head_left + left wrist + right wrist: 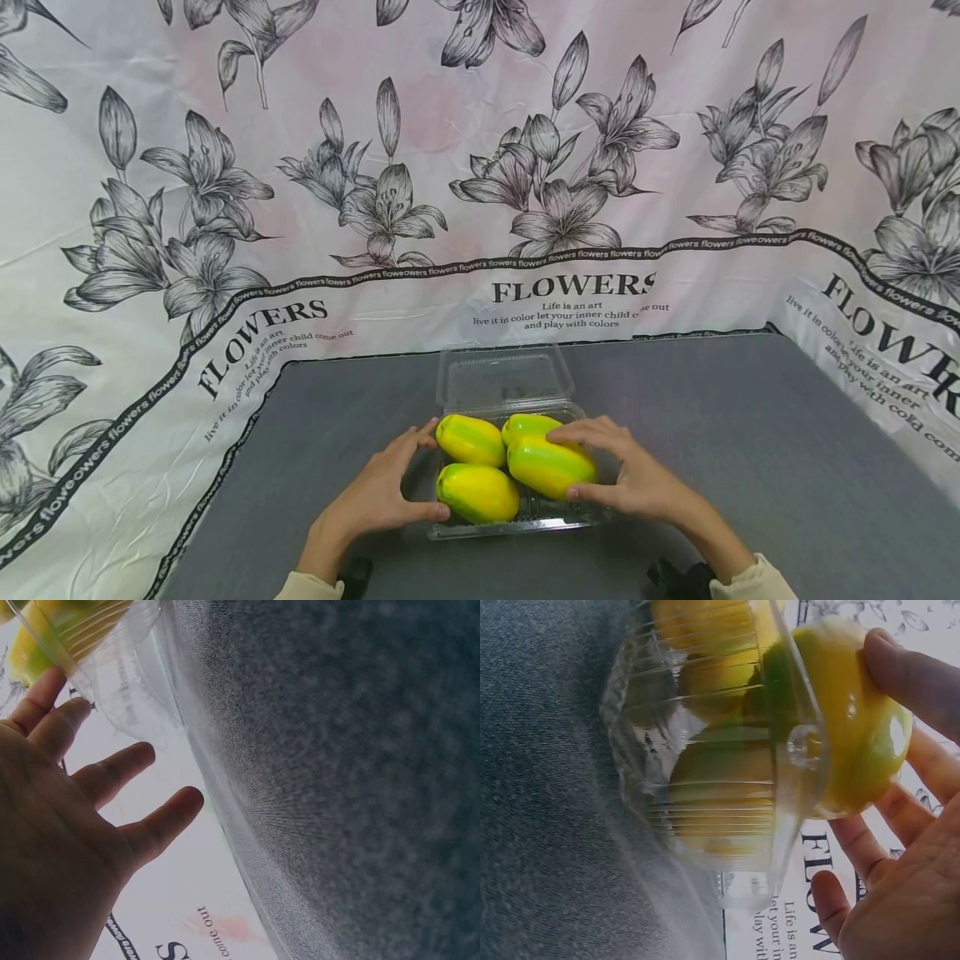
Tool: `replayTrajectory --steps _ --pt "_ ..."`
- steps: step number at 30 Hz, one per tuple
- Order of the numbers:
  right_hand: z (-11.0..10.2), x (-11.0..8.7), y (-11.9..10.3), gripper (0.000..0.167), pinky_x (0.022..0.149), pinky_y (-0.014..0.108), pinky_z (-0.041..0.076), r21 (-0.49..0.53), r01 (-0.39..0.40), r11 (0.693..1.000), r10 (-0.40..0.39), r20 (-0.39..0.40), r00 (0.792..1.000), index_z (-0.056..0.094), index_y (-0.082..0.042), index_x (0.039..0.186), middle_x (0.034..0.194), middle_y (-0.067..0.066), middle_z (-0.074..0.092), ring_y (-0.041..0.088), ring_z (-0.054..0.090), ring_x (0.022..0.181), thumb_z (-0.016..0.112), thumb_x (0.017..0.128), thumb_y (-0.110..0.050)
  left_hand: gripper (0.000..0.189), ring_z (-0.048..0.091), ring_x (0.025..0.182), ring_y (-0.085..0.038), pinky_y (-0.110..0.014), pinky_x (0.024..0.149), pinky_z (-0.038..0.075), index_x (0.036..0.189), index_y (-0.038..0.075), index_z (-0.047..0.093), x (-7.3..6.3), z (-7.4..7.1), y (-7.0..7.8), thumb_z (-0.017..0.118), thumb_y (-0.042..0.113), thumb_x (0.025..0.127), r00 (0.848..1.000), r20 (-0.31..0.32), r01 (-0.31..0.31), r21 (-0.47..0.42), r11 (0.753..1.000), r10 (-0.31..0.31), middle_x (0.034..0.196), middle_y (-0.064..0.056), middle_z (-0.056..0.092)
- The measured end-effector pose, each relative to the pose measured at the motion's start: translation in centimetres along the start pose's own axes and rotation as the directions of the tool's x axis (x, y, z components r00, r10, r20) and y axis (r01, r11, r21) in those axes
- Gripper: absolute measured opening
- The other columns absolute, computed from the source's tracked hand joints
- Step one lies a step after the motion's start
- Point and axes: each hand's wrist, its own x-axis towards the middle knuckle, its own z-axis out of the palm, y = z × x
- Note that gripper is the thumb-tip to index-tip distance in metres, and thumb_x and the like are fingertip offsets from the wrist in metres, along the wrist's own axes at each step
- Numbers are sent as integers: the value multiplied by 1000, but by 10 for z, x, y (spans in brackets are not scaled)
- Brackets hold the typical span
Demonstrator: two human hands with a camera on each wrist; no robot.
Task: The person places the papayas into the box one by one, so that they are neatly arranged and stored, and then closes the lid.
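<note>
A clear plastic clamshell box [510, 527] lies on the table with its lid [502, 379] folded back. Inside it are three yellow-green mangoes: one at the back left [471, 440], one at the front left [478, 493] and one at the back right [525, 426]. My right hand [637, 477] grips another mango [551, 467] between thumb and fingers, held at the right side above the box rim. The right wrist view shows this mango [851, 720] over the box wall. My left hand [375, 490] rests at the box's left side, fingers spread, thumb by the front left mango.
A grey table [337, 417] carries the box. Behind and at both sides hangs a white cloth [420, 317] printed with flowers and lettering. Dark wrist straps [678, 579] and pale sleeves show at the bottom edge.
</note>
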Motion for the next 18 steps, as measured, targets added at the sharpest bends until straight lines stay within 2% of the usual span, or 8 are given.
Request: replayTrajectory --steps 4,7,12,18 --pt "3 -1 2 63 95 47 27 -30 27 999 -27 19 999 62 -27 137 137 -8 65 8 50 117 87 79 -29 80 16 159 -36 -81 114 15 136 29 50 0 0 0 83 65 72 1000 2 6 -3 1000 -6 170 16 20" --pt "6 -3 2 63 91 38 26 -61 55 997 -53 26 998 62 -26 137 135 -8 66 8 51 115 88 79 -30 80 15 159 -37 -81 114 15 136 30 50 0 0 0 83 65 72 1000 4 8 -4 1000 -8 170 15 20" --pt "9 -3 2 65 91 36 25 -80 65 995 -62 39 997 63 -26 136 135 -8 66 9 52 117 90 77 -28 80 15 159 -38 -81 114 16 136 30 50 -1 0 1 83 66 72 1000 3 8 -1 1000 -8 170 16 19" --pt "8 -2 3 66 94 41 25 -77 52 996 -48 48 998 63 -27 134 133 -10 65 11 53 121 91 75 -25 81 14 159 -38 -81 114 16 137 30 50 0 0 2 83 65 72 1000 1 9 1 1000 -9 170 15 19"
